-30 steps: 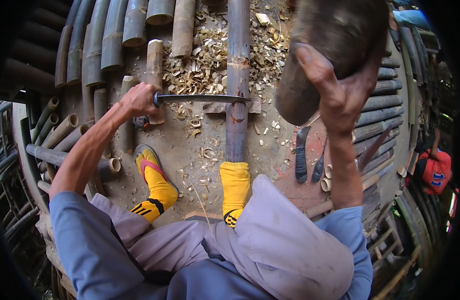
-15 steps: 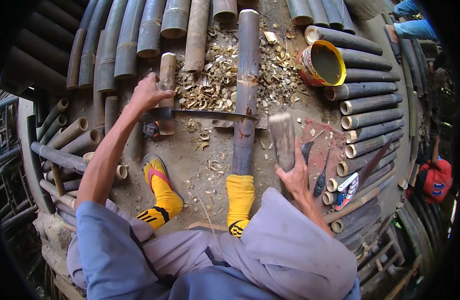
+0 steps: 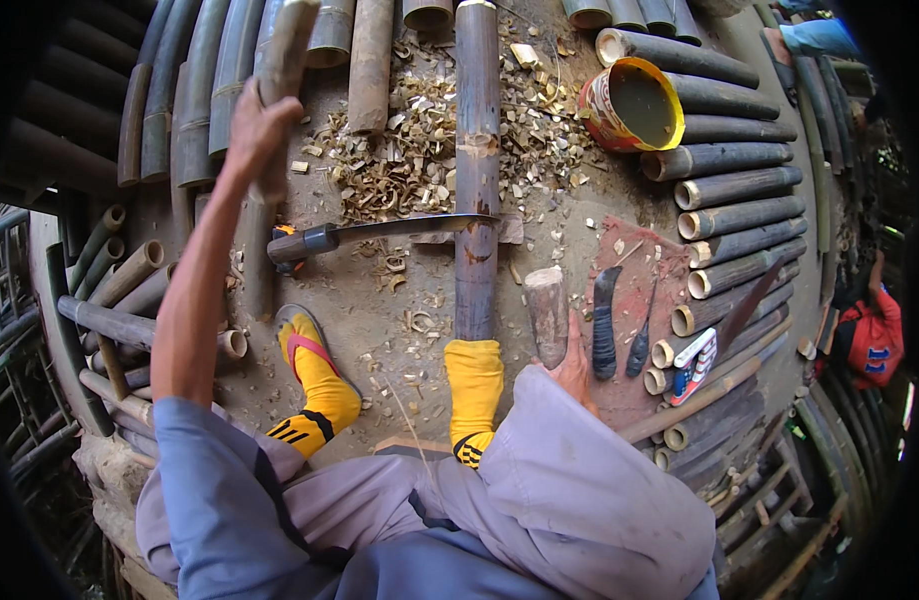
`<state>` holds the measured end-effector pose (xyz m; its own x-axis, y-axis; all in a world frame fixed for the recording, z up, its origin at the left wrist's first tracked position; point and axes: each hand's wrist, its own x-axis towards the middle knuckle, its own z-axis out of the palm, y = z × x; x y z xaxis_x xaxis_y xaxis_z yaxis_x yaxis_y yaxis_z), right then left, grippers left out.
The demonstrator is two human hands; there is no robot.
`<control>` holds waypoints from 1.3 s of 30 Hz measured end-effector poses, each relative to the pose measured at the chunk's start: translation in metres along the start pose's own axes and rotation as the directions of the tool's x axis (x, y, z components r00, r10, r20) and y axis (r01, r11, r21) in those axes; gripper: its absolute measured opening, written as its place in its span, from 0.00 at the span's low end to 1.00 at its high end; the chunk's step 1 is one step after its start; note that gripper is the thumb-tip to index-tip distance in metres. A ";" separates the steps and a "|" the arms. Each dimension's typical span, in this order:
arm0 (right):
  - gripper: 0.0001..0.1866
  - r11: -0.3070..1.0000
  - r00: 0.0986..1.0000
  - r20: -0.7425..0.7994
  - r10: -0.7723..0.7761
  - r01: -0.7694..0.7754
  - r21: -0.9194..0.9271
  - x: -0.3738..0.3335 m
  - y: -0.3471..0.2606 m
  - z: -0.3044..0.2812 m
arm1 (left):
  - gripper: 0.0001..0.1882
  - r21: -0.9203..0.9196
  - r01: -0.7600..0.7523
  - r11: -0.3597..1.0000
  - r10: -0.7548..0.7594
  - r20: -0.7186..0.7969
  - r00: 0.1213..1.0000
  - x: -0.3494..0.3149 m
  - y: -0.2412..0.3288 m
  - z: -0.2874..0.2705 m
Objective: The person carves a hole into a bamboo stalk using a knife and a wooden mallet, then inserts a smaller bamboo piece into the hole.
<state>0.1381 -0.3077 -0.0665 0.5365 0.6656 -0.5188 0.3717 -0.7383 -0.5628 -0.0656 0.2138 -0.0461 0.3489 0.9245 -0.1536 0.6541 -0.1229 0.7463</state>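
My left hand (image 3: 262, 128), raised at the far left, is closed around a short split bamboo piece (image 3: 284, 50). Down by my right knee, my right hand (image 3: 575, 368) grips the lower end of a short wooden block (image 3: 547, 312). Between them a dark bamboo pole (image 3: 476, 180) points away from me, its near end against my yellow-socked foot (image 3: 473, 385). A machete (image 3: 379, 230) lies with its blade across the pole and its handle toward the left; neither hand touches it. A flat wooden piece (image 3: 511, 229) sits under the pole.
Bamboo chips (image 3: 409, 165) cover the ground around the pole. A yellow-rimmed bucket of murky water (image 3: 634, 105) stands at the right, near rows of cut bamboo (image 3: 739, 222). Dark-handled knives (image 3: 604, 330) lie on a red cloth (image 3: 634, 250). A person in red (image 3: 869, 340) is far right.
My left hand has picked up the bamboo piece and carried it up and left. My right hand has lowered the wooden block toward my knee. The machete handle has dropped slightly.
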 end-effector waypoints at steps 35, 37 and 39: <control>0.55 0.999 0.998 0.058 -0.013 0.011 0.043 0.011 -0.007 -0.031 | 0.16 0.290 -0.724 0.626 0.391 0.687 0.613 -0.191 0.000 0.003; 0.55 0.997 0.999 0.035 -0.029 0.026 0.072 0.012 -0.011 -0.033 | 0.17 0.328 -0.698 0.636 0.398 0.636 0.661 -0.185 -0.015 0.008; 0.54 0.995 0.999 0.011 -0.040 0.039 0.096 0.007 -0.012 -0.033 | 0.17 0.413 -0.657 0.630 0.364 0.591 0.720 -0.179 -0.021 0.014</control>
<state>0.1619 -0.2977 -0.0421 0.5127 0.6958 -0.5030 0.3175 -0.6980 -0.6419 -0.1323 0.0463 -0.0438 0.8858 0.4077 -0.2216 0.4600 -0.8342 0.3040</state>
